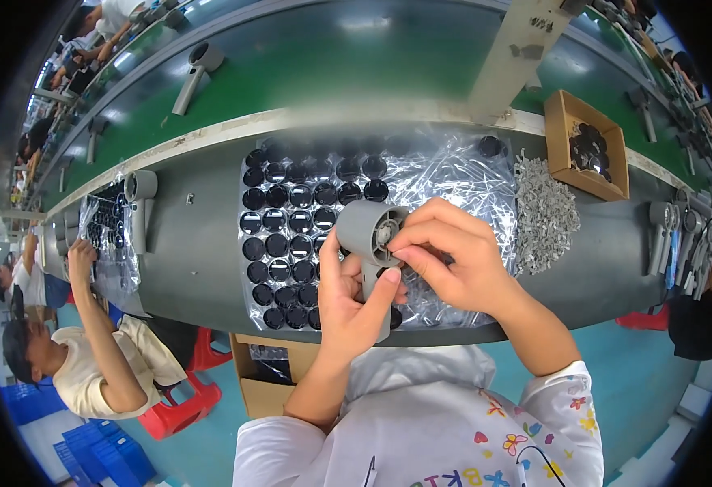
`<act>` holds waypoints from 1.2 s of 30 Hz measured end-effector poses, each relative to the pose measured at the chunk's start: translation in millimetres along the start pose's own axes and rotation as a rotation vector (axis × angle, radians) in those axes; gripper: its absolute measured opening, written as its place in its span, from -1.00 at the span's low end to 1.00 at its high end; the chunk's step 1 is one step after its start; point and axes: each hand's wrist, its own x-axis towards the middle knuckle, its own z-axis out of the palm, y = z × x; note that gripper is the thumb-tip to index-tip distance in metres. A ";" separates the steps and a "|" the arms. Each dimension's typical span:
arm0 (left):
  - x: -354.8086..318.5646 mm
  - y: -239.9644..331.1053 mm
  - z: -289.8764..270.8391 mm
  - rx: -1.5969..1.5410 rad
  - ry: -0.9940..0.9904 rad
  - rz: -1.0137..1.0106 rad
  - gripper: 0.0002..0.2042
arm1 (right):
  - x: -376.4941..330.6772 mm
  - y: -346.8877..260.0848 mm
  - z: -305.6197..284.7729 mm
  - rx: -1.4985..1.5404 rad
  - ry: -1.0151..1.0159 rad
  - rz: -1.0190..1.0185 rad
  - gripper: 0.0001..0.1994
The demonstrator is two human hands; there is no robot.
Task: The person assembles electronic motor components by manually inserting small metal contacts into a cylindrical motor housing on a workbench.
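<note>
My left hand (348, 304) is wrapped round the handle of a grey hair-dryer-shaped housing (359, 227), holding it up above the table. The housing's round open end is turned to the right and shows ribs and a pale round part inside. At that opening, my right hand (456, 253) has its thumb and fingers pinched together at the rim. Whatever those fingertips may hold is too small to make out. Beneath both hands lie rows of round black caps (300, 221) on clear plastic film (453, 180).
Right of the film is a heap of small grey parts (544, 213), beside a cardboard box (563, 150) with dark pieces. Grey housings stand at the right (658, 235) and left (139, 207). A green conveyor (307, 77) runs behind; a co-worker (96, 357) sits left.
</note>
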 end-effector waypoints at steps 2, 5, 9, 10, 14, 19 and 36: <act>0.8 0.6 1.2 0.004 0.011 0.009 -0.28 | -1.9 0.0 2.6 0.062 0.047 0.023 -0.87; 0.9 0.4 1.7 0.000 0.012 0.013 -0.28 | -3.7 -2.7 7.3 0.103 0.044 0.070 -0.88; 2.2 -0.5 1.9 0.003 0.013 0.020 -0.28 | -6.6 2.9 15.0 0.195 0.081 0.136 -0.89; 2.8 -0.6 3.0 0.009 0.031 0.033 -0.30 | -6.6 3.7 15.6 0.235 0.085 0.153 -0.89; 4.0 1.0 6.4 -0.016 0.076 0.066 -0.34 | -7.9 -2.3 18.5 0.414 0.075 0.325 -0.90; 3.2 0.4 2.7 -0.020 0.054 0.046 -0.32 | -11.6 4.9 18.0 0.320 0.086 0.180 -0.88; 2.4 -0.3 3.7 0.028 0.037 0.056 -0.29 | -8.3 1.5 15.5 0.113 0.108 0.100 -0.87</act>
